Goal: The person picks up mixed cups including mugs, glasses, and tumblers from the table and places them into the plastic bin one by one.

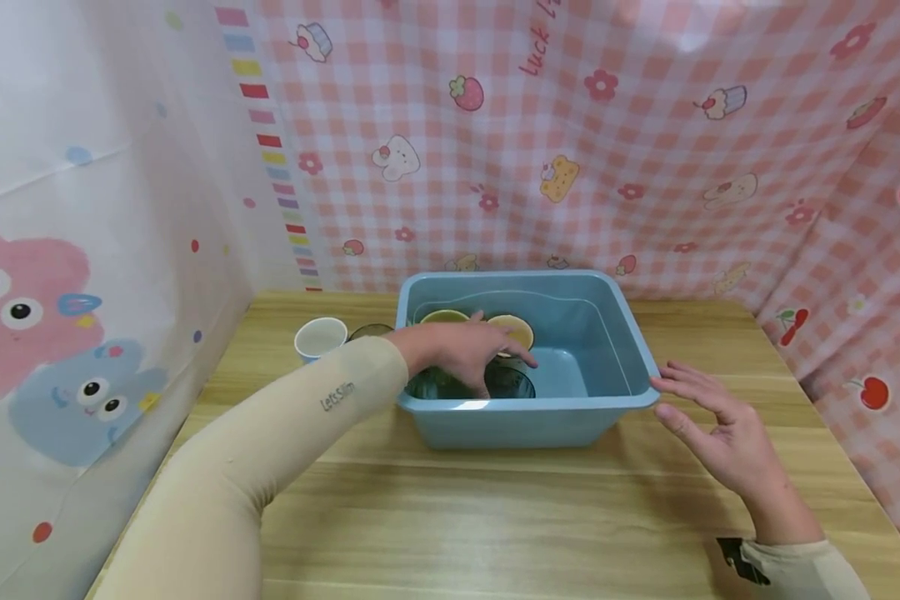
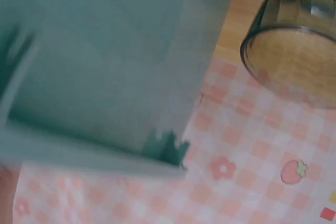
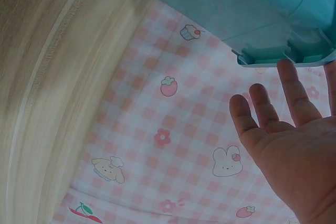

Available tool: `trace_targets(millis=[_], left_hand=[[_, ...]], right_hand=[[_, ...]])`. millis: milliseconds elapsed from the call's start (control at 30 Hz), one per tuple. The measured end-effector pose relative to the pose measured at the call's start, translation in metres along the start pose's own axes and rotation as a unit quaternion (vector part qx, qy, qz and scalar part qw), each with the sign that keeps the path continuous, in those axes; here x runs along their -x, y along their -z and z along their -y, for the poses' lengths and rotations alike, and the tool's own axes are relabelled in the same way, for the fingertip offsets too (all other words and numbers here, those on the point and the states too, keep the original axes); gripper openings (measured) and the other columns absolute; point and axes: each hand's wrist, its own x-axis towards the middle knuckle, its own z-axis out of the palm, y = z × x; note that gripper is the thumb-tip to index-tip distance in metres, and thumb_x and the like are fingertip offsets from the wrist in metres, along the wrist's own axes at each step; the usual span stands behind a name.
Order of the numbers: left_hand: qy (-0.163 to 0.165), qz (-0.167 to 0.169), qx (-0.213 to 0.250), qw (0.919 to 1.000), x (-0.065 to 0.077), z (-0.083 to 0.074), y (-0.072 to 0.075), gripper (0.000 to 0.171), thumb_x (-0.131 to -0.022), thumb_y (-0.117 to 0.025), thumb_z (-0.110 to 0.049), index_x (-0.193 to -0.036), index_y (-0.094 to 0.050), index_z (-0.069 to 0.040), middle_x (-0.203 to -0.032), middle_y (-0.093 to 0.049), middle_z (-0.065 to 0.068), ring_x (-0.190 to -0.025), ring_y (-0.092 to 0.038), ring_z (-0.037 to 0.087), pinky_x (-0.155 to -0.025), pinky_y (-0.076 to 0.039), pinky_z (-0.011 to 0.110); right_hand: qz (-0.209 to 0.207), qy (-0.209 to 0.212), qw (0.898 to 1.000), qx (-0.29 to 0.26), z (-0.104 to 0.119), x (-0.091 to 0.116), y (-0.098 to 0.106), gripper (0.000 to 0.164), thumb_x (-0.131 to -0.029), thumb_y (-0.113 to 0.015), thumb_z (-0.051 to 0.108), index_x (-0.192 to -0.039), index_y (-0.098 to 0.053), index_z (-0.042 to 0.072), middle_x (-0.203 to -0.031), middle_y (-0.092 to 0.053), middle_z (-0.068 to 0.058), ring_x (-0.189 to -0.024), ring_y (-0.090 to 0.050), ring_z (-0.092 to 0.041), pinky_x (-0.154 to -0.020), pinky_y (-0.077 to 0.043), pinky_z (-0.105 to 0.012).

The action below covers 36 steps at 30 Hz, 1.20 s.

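Note:
A blue plastic bin (image 1: 510, 425) stands on the table with several cups and glasses inside. My left hand (image 1: 474, 346) reaches over its left side, fingers spread above the cups, thumb pointing down between two dark glasses. Just behind the fingers is a yellowish cup (image 1: 521, 327); a green-rimmed cup (image 1: 444, 317) sits beside it, partly covered by the hand. Near the thumb lies a dark glass (image 1: 512, 383). My right hand (image 1: 727, 433) is at the bin's right rim, fingers extended, fingertips right at the edge; the right wrist view shows its open palm.
Left of the bin, a white cup (image 1: 321, 336) and a brownish clear glass (image 2: 294, 51) stand on the wooden table (image 1: 495, 517). A pink checked cloth (image 1: 495, 142) hangs behind and to the right, and a white patterned cloth (image 1: 142, 208) at the left.

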Motion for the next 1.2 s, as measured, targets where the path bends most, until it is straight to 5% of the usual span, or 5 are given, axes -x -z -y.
trace_targets(millis=[200, 367, 600, 800, 1200], left_hand=[[-0.020, -0.048, 0.113, 0.9923, 0.029, 0.005, 0.020, 0.080, -0.087, -0.091, -0.035, -0.158, -0.054, -0.029, -0.164, -0.052, -0.005, -0.154, -0.044, 0.018, -0.124, -0.042, 0.044], [-0.022, -0.132, 0.168, 0.9767, 0.061, 0.017, 0.033, 0.069, -0.091, -0.083, -0.045, -0.153, -0.058, -0.030, -0.161, -0.054, -0.007, -0.157, -0.041, 0.018, -0.129, -0.035, 0.052], [0.016, -0.279, 0.279, 0.9187, 0.119, 0.040, 0.035, 0.051, -0.099, -0.075, -0.040, -0.148, -0.063, -0.027, -0.158, -0.058, -0.003, -0.153, -0.047, 0.021, -0.127, -0.037, 0.055], [0.069, -0.370, 0.337, 0.8630, 0.171, 0.060, 0.017, 0.050, -0.103, -0.071, -0.038, -0.149, -0.061, -0.022, -0.159, -0.057, -0.001, -0.149, -0.051, 0.030, -0.124, -0.040, 0.057], [0.186, -0.436, 0.308, 0.8250, 0.238, 0.080, -0.049, 0.065, -0.104, -0.069, -0.046, -0.159, -0.051, -0.016, -0.170, -0.044, 0.013, -0.161, -0.026, 0.047, -0.126, -0.021, 0.073]], right_hand=[[0.001, -0.004, 1.000, 0.000, 0.000, 0.001, 0.000, 0.044, -0.089, -0.079, -0.008, -0.130, -0.077, 0.008, -0.142, -0.062, 0.031, -0.141, -0.050, 0.007, -0.109, -0.034, -0.002], [-0.002, -0.014, 1.000, -0.001, 0.000, 0.003, 0.000, 0.042, -0.090, -0.079, -0.006, -0.130, -0.077, 0.008, -0.142, -0.062, 0.031, -0.140, -0.051, 0.009, -0.108, -0.035, -0.002], [-0.007, -0.018, 1.000, -0.001, 0.000, 0.006, -0.002, 0.041, -0.090, -0.079, -0.005, -0.130, -0.077, 0.008, -0.142, -0.061, 0.032, -0.138, -0.051, 0.010, -0.107, -0.035, -0.002], [-0.012, -0.014, 1.000, -0.005, 0.000, 0.006, -0.003, 0.041, -0.090, -0.080, -0.006, -0.128, -0.078, 0.007, -0.140, -0.061, 0.032, -0.137, -0.052, 0.011, -0.106, -0.036, -0.002], [-0.015, 0.009, 1.000, -0.009, -0.001, 0.002, -0.003, 0.042, -0.087, -0.080, -0.009, -0.127, -0.078, 0.006, -0.141, -0.065, 0.025, -0.135, -0.054, 0.010, -0.105, -0.038, -0.001]])
